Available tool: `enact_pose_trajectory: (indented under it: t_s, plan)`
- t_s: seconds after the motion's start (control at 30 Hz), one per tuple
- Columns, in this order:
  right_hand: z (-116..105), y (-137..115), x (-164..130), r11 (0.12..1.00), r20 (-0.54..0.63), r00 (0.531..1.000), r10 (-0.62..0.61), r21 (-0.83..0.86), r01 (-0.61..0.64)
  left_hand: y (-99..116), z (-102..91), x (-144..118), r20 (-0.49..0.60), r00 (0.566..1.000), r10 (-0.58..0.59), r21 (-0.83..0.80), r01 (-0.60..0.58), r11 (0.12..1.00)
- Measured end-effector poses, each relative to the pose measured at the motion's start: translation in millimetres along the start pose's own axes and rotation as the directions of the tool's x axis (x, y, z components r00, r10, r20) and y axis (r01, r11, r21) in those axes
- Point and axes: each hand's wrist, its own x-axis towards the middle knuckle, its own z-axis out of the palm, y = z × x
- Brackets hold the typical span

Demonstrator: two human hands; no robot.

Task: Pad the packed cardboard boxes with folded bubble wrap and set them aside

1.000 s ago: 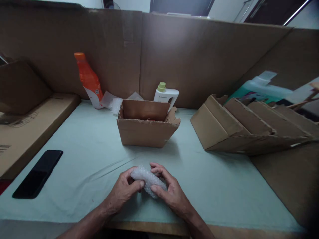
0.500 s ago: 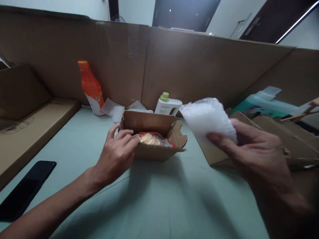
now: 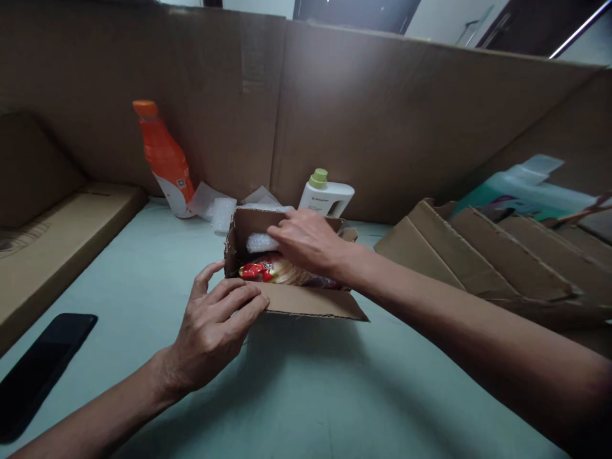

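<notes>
A small open cardboard box (image 3: 315, 302) stands mid-table with its front flap folded out towards me. Inside lies a food packet in red and clear plastic (image 3: 261, 270). My left hand (image 3: 215, 322) grips the box's front left corner, thumb at the side wall and fingers over the flap. My right hand (image 3: 308, 239) reaches into the box from the right. Its fingers are closed on a piece of white bubble wrap (image 3: 261, 243), which lies against the back wall above the packet. Part of the wrap is hidden behind my fingers.
Behind the box stand an orange bottle (image 3: 165, 159), loose bubble wrap (image 3: 222, 213) and a white bottle with a green cap (image 3: 326, 195). Folded cardboard (image 3: 516, 255) and a jug of teal liquid (image 3: 521, 188) are at right. A phone (image 3: 41, 376) lies at left.
My right hand has carried the bubble wrap leftwards and down into the box. The front flap now folds out, with my left hand slightly lower on it. The view has tilted down.
</notes>
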Motion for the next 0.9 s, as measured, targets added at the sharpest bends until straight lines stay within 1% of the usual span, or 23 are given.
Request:
enact_pose_trajectory:
  t_s: [0.07,0.1,0.2,0.27,0.33,0.43,0.5,0.6,0.67,0.77,0.83,0.9]
  plan:
    - [6.6,-8.4,22.6,0.99,0.038,0.989,-0.142,-0.015,0.143,-0.1,0.5,-0.2,0.007,1.0,-0.007,-0.003,0.007,1.0]
    - [9.0,-12.1,32.9,0.982,0.046,0.981,-0.188,-0.008,0.188,-0.3,0.7,0.0,0.007,1.0,-0.007,-0.006,0.007,1.0]
    - [13.4,-19.7,55.6,0.965,0.051,0.964,-0.26,0.04,0.258,-2.4,1.4,2.2,-0.006,1.0,0.006,-0.006,-0.006,1.0]
    - [14.7,-19.5,61.5,0.96,0.067,0.958,-0.278,0.066,0.273,-5.4,2.3,4.0,-0.008,1.0,0.011,0.003,-0.011,1.0]
    - [15.3,-14.5,59.7,0.964,0.103,0.96,-0.262,0.074,0.255,-9.2,3.7,5.5,-0.007,1.0,0.011,0.012,-0.01,1.0]
    - [16.5,-3.5,49.3,0.975,0.169,0.961,-0.221,0.065,0.213,-14.1,6.5,7.0,-0.012,1.0,0.012,0.017,-0.012,1.0]
    - [16.8,2.0,43.2,0.978,0.176,0.963,-0.205,0.06,0.197,-15.8,8.1,7.5,-0.017,1.0,0.015,0.019,-0.015,1.0]
    - [12.4,6.2,38.8,0.983,0.116,0.976,-0.182,0.058,0.176,-16.5,9.1,7.8,-0.012,1.0,0.009,0.036,-0.009,0.999]
    - [5.8,8.5,36.1,0.99,0.071,0.988,-0.135,0.059,0.131,-16.7,9.0,7.8,-0.001,1.0,0.007,0.041,-0.007,0.999]
    - [-2.2,14.9,25.2,0.997,0.064,0.996,-0.066,0.054,0.062,-17.3,8.2,8.7,-0.002,1.0,0.012,0.038,-0.012,0.999]
    - [-1.4,20.8,12.3,0.997,0.063,0.996,-0.062,0.048,0.059,-17.6,7.9,10.1,-0.007,1.0,0.013,0.039,-0.013,0.999]
    - [4.5,25.9,-3.3,0.998,0.01,0.999,-0.043,0.035,0.043,-17.7,7.8,11.7,-0.007,1.0,0.015,0.037,-0.015,0.999]
